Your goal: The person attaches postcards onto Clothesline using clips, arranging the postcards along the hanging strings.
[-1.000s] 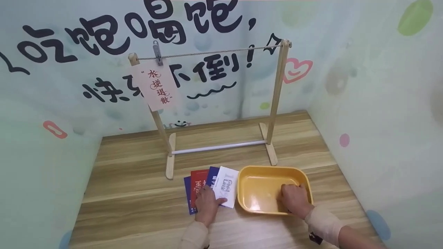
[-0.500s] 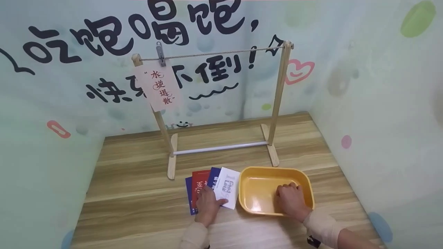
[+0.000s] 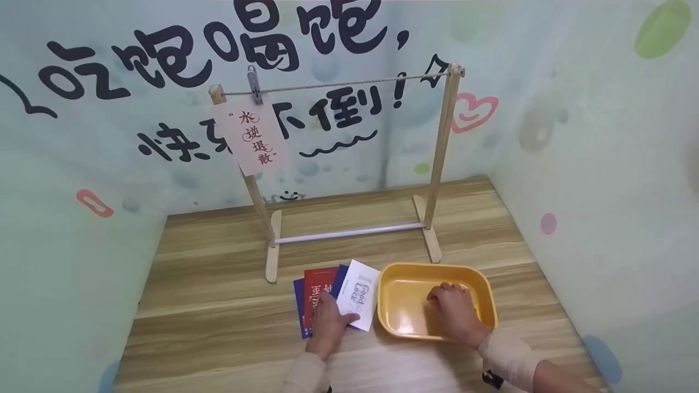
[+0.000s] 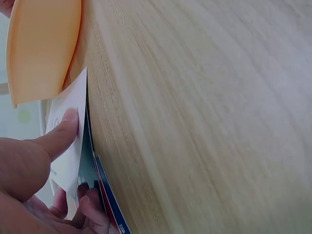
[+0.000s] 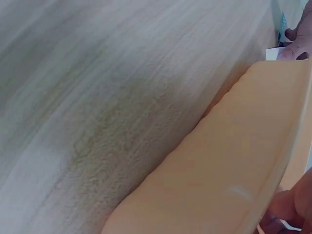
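Note:
My left hand (image 3: 330,325) lies over a fan of cards in the head view. Its thumb presses the face of a white "Good Luck" card (image 4: 73,146), and its other fingers curl at the card edges; the card appears pinched. A red card (image 3: 321,275) and blue cards (image 3: 298,305) lie beneath or beside it. My right hand (image 3: 457,312) reaches into a yellow plastic basin (image 3: 390,323) with bent fingers. The basin wall hides most of the right fingertips in the right wrist view, so I cannot see what they hold.
Behind the cards and basin stands a wooden frame (image 3: 439,158) with a rope (image 3: 338,83) strung across its top. A grey clip (image 3: 254,86) holds a pink card (image 3: 254,139) at the rope's left end. Printed walls (image 3: 590,164) bound the wood-grain table (image 3: 218,305).
The white card has shifted slightly upward and turned under my left thumb, and more of the red card shows. My right hand has moved left inside the basin, its fingers less tightly bent.

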`<state>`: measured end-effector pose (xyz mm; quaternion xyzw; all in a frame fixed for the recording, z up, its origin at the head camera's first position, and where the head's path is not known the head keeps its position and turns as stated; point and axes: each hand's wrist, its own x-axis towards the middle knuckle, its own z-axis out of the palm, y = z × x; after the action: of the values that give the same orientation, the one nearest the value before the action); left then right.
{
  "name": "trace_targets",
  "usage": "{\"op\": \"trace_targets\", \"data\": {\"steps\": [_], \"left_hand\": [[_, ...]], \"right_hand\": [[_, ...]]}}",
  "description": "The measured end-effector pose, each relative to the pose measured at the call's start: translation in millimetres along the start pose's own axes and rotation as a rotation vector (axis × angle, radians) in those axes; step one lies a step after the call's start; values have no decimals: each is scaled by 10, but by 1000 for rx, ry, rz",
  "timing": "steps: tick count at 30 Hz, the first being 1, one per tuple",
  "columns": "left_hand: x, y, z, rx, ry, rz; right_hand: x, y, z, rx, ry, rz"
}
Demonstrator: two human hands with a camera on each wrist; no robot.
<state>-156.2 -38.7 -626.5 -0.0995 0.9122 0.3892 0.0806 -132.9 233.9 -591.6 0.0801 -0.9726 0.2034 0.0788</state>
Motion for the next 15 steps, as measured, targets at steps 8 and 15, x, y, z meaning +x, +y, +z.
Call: {"op": "trace_targets", "data": {"steps": [8,15], "left_hand": [[5,-38,-19,-83,-43,7],[5,-71,-22,-141,2,13]], "right_hand": [[72,3,-47,279,-81,175],[91,21,-48,332,-103,206]]}}
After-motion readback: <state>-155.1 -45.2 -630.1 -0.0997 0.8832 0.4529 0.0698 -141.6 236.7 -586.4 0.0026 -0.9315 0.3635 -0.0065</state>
